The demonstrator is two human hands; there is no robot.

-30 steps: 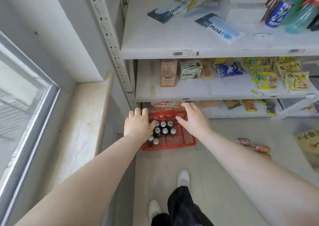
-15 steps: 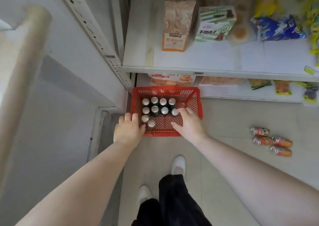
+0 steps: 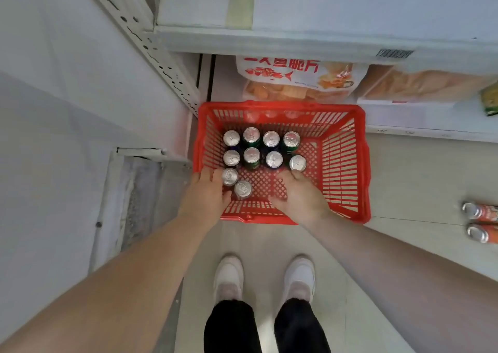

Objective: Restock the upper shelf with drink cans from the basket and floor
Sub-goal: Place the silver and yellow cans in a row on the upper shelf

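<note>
In the red basket [image 3: 342, 164] | left hand [image 3: 204, 199], right hand [image 3: 301, 199] had dropped onto drink cans [image 3: 252, 155] | grips released | pickup next, probably.

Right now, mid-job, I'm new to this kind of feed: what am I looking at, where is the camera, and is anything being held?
There is no machine here: these are a person's two bare arms, seen from one camera worn on the head, looking down. White shoes show at the bottom. A red basket stands on the floor in front of the shelving, with ten upright cans inside. The left hand is beside the two nearest cans; whether it grips one I cannot tell. The right hand reaches in with relaxed fingers, holding nothing. Two floor cans lie on their sides at right. Snack bags sit on the low shelf behind.
</note>
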